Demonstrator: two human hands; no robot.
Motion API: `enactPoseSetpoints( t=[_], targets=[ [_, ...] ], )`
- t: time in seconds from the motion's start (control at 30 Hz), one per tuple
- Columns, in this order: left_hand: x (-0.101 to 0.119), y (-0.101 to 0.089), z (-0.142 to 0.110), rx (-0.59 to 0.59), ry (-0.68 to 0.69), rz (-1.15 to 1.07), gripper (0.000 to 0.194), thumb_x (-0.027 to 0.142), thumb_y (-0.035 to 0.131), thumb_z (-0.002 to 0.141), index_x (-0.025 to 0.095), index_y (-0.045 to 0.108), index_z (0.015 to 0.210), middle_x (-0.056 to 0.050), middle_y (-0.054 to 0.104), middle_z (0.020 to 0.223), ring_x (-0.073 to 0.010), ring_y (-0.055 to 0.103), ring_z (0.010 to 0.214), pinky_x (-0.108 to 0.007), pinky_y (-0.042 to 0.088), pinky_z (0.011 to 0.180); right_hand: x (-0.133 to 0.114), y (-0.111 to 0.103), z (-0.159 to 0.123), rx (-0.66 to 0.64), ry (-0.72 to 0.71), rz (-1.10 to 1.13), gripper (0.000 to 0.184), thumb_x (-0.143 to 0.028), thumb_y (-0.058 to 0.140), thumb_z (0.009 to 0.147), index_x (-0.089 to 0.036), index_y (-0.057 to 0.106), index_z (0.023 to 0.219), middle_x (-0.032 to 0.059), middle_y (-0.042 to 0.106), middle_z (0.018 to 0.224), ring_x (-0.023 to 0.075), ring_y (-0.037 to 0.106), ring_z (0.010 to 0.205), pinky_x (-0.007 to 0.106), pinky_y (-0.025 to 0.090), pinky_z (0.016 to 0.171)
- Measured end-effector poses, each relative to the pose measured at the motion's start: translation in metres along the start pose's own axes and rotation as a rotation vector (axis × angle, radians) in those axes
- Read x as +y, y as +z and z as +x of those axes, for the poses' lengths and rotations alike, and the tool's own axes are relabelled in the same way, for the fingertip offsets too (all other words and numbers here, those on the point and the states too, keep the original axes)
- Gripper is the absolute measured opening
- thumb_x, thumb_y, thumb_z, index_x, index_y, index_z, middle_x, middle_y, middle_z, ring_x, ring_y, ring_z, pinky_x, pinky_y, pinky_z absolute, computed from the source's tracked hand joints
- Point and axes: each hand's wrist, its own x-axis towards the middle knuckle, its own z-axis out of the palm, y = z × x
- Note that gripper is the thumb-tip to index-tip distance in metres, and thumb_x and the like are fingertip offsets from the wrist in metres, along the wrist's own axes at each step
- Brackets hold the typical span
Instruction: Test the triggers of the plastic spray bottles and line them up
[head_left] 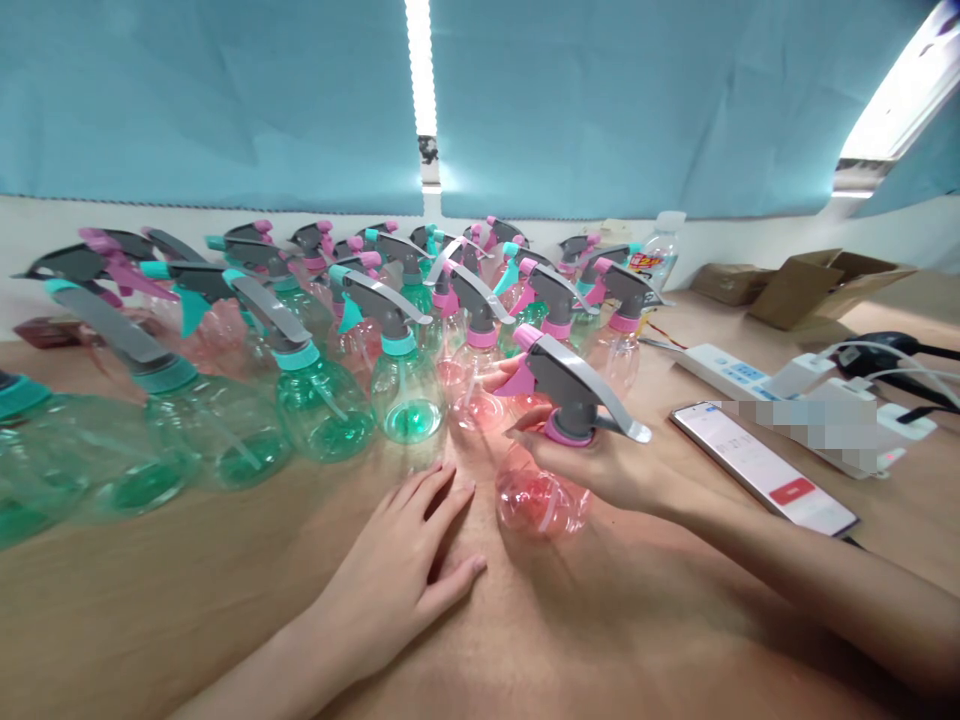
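Note:
My right hand [592,468] is wrapped round the neck of a pink spray bottle [541,505] with a grey and pink trigger head. That bottle stands in front of the others, and its trigger points to the left. On the tabletop [480,640], to the left of it, my left hand [409,545] lies flat with its fingers spread and holds nothing. Just beyond its fingertips stands a green spray bottle [407,405]. Another green spray bottle [319,410] is farther left, and a pink spray bottle [478,390] stands behind the held one.
Many more green and pink spray bottles fill the left and back of the table. At right lie a phone [765,470], a power strip [724,370] with plugs and cables, and a black object [877,355]. Behind are an open cardboard box [814,290] and a clear bottle [660,255].

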Motion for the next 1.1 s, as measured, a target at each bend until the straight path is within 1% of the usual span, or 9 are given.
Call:
enactPoseSetpoints(
  t=[0.17, 0.23, 0.33, 0.47, 0.57, 0.67, 0.77, 0.93, 1.1],
  targets=[
    [0.0, 0.0, 0.0, 0.003, 0.008, 0.002, 0.052, 0.048, 0.048, 0.094, 0.019, 0.044, 0.137, -0.016, 0.044, 0.142, -0.0339, 0.039, 0.13, -0.051, 0.039, 0.101, -0.007, -0.002, 0.003, -0.035, -0.069, 0.058, 0.013, -0.013, 0.048, 0.067, -0.023, 0.053, 0.074, -0.0057, 0.042, 0.056, 0.011, 0.039, 0.048, 0.027, 0.039, 0.046],
    [-0.001, 0.001, 0.0, 0.0, 0.013, 0.004, 0.052, 0.048, 0.048, 0.094, 0.019, 0.044, 0.137, -0.016, 0.044, 0.142, -0.034, 0.039, 0.131, -0.052, 0.039, 0.101, -0.012, -0.004, 0.004, -0.024, -0.13, 0.081, 0.009, -0.014, 0.046, 0.066, -0.023, 0.046, 0.065, -0.0071, 0.036, 0.052, 0.0091, 0.032, 0.045, 0.025, 0.034, 0.043],
    [-0.001, 0.001, 0.0, -0.003, 0.015, 0.003, 0.051, 0.048, 0.047, 0.094, 0.018, 0.044, 0.136, -0.016, 0.044, 0.142, -0.0339, 0.039, 0.131, -0.052, 0.04, 0.101, -0.021, -0.005, 0.006, -0.007, -0.207, 0.105, 0.015, -0.013, 0.044, 0.065, -0.023, 0.035, 0.058, -0.0078, 0.032, 0.05, 0.0081, 0.031, 0.045, 0.024, 0.034, 0.045],
    [-0.001, 0.002, -0.001, 0.006, 0.013, 0.005, 0.051, 0.049, 0.046, 0.095, 0.018, 0.045, 0.136, -0.016, 0.044, 0.142, -0.0339, 0.039, 0.13, -0.052, 0.04, 0.101, -0.022, -0.005, 0.007, -0.028, -0.236, 0.135, 0.012, -0.013, 0.044, 0.066, -0.023, 0.041, 0.061, -0.0055, 0.044, 0.056, 0.0096, 0.041, 0.051, 0.026, 0.04, 0.052],
    [-0.002, 0.002, -0.001, 0.009, 0.012, 0.004, 0.052, 0.049, 0.046, 0.095, 0.018, 0.044, 0.136, -0.016, 0.044, 0.142, -0.0339, 0.039, 0.13, -0.052, 0.04, 0.101, -0.015, -0.005, 0.004, -0.016, -0.167, 0.128, 0.011, -0.014, 0.048, 0.067, -0.023, 0.05, 0.073, -0.0028, 0.053, 0.064, 0.0147, 0.053, 0.063, 0.03, 0.046, 0.06],
    [-0.002, 0.002, 0.0, 0.013, 0.012, 0.01, 0.052, 0.05, 0.046, 0.095, 0.019, 0.044, 0.136, -0.016, 0.044, 0.142, -0.0338, 0.039, 0.13, -0.051, 0.04, 0.101, -0.006, -0.004, 0.002, -0.043, -0.059, 0.089, 0.017, -0.014, 0.053, 0.069, -0.024, 0.056, 0.082, -0.0027, 0.053, 0.061, 0.0173, 0.054, 0.062, 0.033, 0.048, 0.059],
    [-0.002, 0.003, 0.0, 0.013, 0.015, 0.02, 0.052, 0.05, 0.046, 0.095, 0.019, 0.044, 0.137, -0.016, 0.044, 0.142, -0.0335, 0.039, 0.13, -0.051, 0.04, 0.1, 0.0, -0.002, 0.001, -0.054, -0.003, 0.064, 0.017, -0.014, 0.054, 0.07, -0.023, 0.059, 0.084, -0.0026, 0.054, 0.061, 0.0178, 0.055, 0.062, 0.035, 0.049, 0.06],
    [-0.001, 0.004, -0.001, 0.019, 0.022, 0.028, 0.052, 0.049, 0.046, 0.095, 0.018, 0.043, 0.137, -0.016, 0.044, 0.141, -0.0338, 0.039, 0.13, -0.052, 0.041, 0.1, 0.001, 0.001, -0.001, -0.056, 0.008, 0.049, 0.016, -0.013, 0.053, 0.073, -0.023, 0.06, 0.083, -0.0018, 0.059, 0.068, 0.0188, 0.059, 0.07, 0.038, 0.051, 0.068],
    [-0.001, 0.003, -0.001, 0.019, 0.019, 0.024, 0.052, 0.049, 0.046, 0.095, 0.018, 0.044, 0.136, -0.016, 0.044, 0.141, -0.0334, 0.04, 0.13, -0.051, 0.041, 0.1, 0.0, 0.001, -0.002, -0.047, 0.024, 0.05, 0.025, -0.016, 0.055, 0.076, -0.025, 0.062, 0.098, -0.0015, 0.061, 0.07, 0.0202, 0.062, 0.071, 0.041, 0.052, 0.072]
  ],
)
